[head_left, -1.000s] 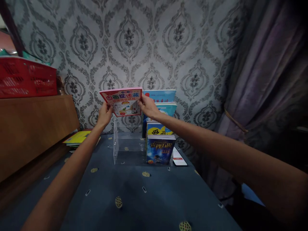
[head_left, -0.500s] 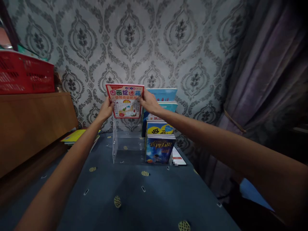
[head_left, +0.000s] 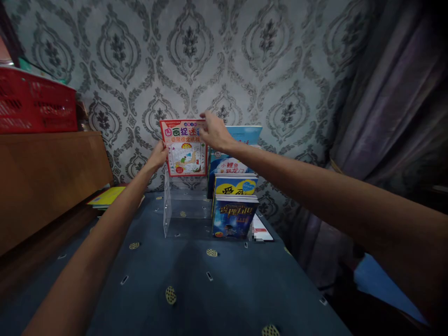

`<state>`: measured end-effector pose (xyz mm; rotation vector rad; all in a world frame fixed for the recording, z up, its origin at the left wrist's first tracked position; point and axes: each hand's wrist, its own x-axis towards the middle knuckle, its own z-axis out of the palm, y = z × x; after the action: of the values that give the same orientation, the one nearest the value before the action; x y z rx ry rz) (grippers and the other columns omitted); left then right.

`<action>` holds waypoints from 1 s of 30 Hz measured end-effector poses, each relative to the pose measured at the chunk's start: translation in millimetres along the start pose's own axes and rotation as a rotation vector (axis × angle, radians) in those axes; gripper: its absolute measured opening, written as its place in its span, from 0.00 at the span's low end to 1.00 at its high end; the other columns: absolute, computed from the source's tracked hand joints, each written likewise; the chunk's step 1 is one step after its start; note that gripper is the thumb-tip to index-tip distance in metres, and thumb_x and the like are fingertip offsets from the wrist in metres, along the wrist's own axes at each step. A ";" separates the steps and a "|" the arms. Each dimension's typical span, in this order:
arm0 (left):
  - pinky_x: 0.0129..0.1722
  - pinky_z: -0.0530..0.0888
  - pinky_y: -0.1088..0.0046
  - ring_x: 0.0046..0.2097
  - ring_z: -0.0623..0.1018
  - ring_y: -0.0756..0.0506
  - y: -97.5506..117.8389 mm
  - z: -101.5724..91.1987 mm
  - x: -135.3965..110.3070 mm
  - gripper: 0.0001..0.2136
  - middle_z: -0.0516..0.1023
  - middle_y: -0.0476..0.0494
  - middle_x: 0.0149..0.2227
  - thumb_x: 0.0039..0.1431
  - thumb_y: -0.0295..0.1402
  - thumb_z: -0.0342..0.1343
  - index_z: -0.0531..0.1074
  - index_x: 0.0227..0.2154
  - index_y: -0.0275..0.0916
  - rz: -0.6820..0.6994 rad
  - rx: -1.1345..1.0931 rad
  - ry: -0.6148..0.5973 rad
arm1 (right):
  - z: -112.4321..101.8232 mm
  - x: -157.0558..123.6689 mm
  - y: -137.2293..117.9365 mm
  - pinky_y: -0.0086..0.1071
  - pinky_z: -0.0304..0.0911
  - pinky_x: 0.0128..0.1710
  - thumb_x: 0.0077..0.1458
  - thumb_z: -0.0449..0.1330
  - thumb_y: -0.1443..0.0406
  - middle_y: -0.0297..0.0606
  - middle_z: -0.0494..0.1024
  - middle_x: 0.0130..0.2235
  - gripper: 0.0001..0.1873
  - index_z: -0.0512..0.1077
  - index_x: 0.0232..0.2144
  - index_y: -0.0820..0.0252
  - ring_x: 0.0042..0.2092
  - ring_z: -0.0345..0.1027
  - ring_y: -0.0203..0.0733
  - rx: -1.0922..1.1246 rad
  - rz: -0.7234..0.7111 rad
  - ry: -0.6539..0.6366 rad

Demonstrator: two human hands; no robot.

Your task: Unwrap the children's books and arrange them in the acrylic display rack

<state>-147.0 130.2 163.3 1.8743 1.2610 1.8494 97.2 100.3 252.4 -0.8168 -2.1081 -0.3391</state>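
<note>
A red-bordered picture book (head_left: 187, 156) stands upright in the top left tier of a clear acrylic book rack (head_left: 167, 205). My left hand (head_left: 158, 156) is closed on the book's left edge. At its upper right corner is my right hand (head_left: 215, 132), with fingers at the top edge and part of the title covered. The rack's right side holds light blue books (head_left: 250, 133), a yellow and blue book (head_left: 238, 185) and a dark blue book (head_left: 234, 219) in stepped rows. My right wrist passes in front of the light blue books.
A white-screened phone or tablet (head_left: 261, 228) lies right of the rack on the dark patterned tablecloth (head_left: 189, 280). Yellow-covered books (head_left: 107, 196) lie at the left. Beyond them, a red basket (head_left: 38, 102) sits on a wooden cabinet (head_left: 52, 182). A curtain (head_left: 364, 130) hangs at right.
The picture book has come down slightly and right, its cover facing me more fully. My right hand has shifted up to its top corner; my left hand stays on the left edge.
</note>
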 end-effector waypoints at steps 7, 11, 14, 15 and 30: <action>0.47 0.79 0.58 0.42 0.79 0.42 -9.4 1.9 -5.6 0.04 0.79 0.45 0.35 0.56 0.30 0.56 0.69 0.35 0.38 -0.121 0.033 -0.001 | 0.5 5.6 -1.2 0.49 0.65 0.54 0.59 0.51 0.70 0.56 0.79 0.48 0.18 0.77 0.45 0.67 0.52 0.70 0.58 -0.142 0.042 -0.091; 0.48 0.78 0.61 0.42 0.78 0.43 -14.7 0.6 -7.8 0.04 0.79 0.45 0.37 0.58 0.31 0.56 0.69 0.35 0.38 -0.092 0.017 -0.010 | -2.3 5.8 -0.5 0.48 0.65 0.52 0.58 0.52 0.71 0.53 0.80 0.46 0.18 0.79 0.44 0.65 0.49 0.71 0.57 -0.158 0.021 -0.108; 0.45 0.78 0.64 0.40 0.78 0.45 -14.1 -1.7 -11.3 0.05 0.79 0.45 0.37 0.60 0.34 0.55 0.69 0.35 0.38 -0.093 0.015 -0.036 | -6.3 5.2 1.6 0.48 0.64 0.51 0.58 0.52 0.70 0.53 0.81 0.46 0.19 0.80 0.46 0.64 0.49 0.71 0.57 -0.157 0.011 -0.119; 0.45 0.78 0.65 0.40 0.78 0.45 -13.6 -2.6 -12.9 0.06 0.79 0.45 0.37 0.60 0.35 0.55 0.69 0.35 0.38 -0.090 0.018 -0.039 | -7.7 4.7 2.4 0.49 0.64 0.51 0.58 0.52 0.70 0.54 0.81 0.47 0.19 0.80 0.46 0.65 0.49 0.71 0.58 -0.154 0.009 -0.123; 0.39 0.76 0.67 0.34 0.75 0.46 -19.6 0.4 -20.8 0.05 0.76 0.46 0.33 0.63 0.34 0.52 0.70 0.36 0.39 -0.063 0.021 -0.029 | -7.1 3.7 17.9 0.51 0.66 0.51 0.59 0.53 0.67 0.51 0.82 0.44 0.17 0.80 0.44 0.60 0.48 0.72 0.58 -0.112 -0.103 -0.089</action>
<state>-151.3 128.0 135.1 1.8436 1.3188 1.7778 111.6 111.8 259.0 -0.8022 -2.2359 -0.4872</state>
